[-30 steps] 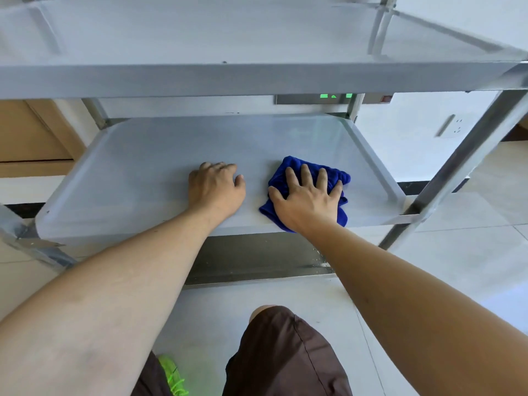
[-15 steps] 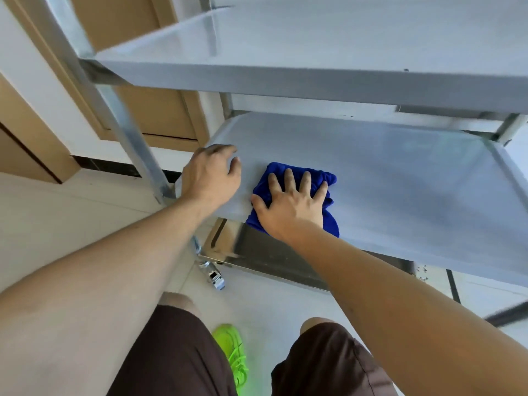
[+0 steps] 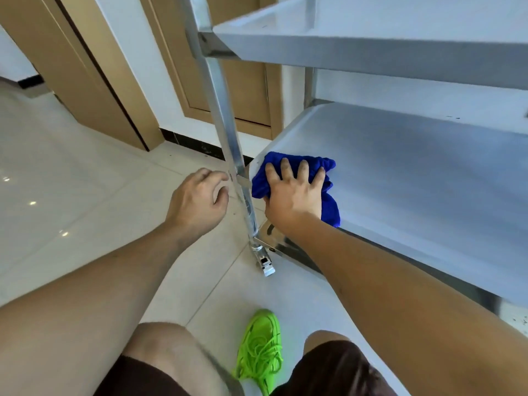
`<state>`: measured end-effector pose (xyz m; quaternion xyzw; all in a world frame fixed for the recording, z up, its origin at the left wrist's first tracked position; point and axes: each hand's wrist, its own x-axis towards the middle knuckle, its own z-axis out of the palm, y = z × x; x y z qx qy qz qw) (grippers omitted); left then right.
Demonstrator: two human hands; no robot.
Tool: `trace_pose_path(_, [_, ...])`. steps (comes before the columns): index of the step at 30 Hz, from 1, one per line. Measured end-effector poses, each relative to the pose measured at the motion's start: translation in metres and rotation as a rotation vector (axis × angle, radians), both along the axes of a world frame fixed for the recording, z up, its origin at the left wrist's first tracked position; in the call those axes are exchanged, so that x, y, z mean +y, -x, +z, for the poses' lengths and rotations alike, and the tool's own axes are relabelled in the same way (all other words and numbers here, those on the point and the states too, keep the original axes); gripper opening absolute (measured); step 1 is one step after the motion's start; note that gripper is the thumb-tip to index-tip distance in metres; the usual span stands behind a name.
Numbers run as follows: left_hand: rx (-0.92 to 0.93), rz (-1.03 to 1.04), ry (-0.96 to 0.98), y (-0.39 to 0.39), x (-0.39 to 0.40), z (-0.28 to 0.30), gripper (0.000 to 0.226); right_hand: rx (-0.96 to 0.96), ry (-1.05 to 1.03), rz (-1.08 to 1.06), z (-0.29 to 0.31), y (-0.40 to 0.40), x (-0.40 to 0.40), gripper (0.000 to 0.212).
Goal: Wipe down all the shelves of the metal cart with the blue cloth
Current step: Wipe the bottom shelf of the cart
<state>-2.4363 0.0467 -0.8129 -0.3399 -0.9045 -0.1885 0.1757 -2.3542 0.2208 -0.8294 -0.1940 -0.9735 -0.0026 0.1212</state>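
The blue cloth lies bunched at the near left corner of the cart's middle shelf. My right hand presses flat on the cloth with fingers spread. My left hand hovers just left of the cart's front left upright post, fingers curled near the post; whether it touches the post I cannot tell. The upper shelf juts out above. A lower shelf shows as a dark strip under my right forearm.
A caster wheel sits at the foot of the post on the glossy tiled floor. Wooden doors and a white wall stand behind. My knees and a bright green shoe are below.
My right hand slid the cloth leftward along the middle shelf to its left corner. My left hand left the shelf surface and now sits outside the post. My view swung left.
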Motion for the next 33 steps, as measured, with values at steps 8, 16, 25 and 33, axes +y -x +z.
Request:
trace_pose_path(8, [0.019,-0.012,0.138,0.009,-0.031,-0.02,0.026,0.3,-0.142,0.396,-0.045,-0.038,-0.022,0.053])
trace_pose_path(16, [-0.069,-0.23,0.167,0.005,-0.009,-0.113,0.022,-0.009,-0.064,0.324,-0.134,-0.09,-0.007,0.049])
trace_pose_path(25, [-0.156,-0.359,0.12,0.002,0.059,-0.192,0.017,-0.027,0.006,-0.154,-0.17,-0.072,0.044,0.065])
trace_pose_path(33, [-0.216,-0.307,0.128,0.019,0.115,-0.235,0.034,-0.217,0.218,-0.158,-0.239,-0.065,0.042,0.071])
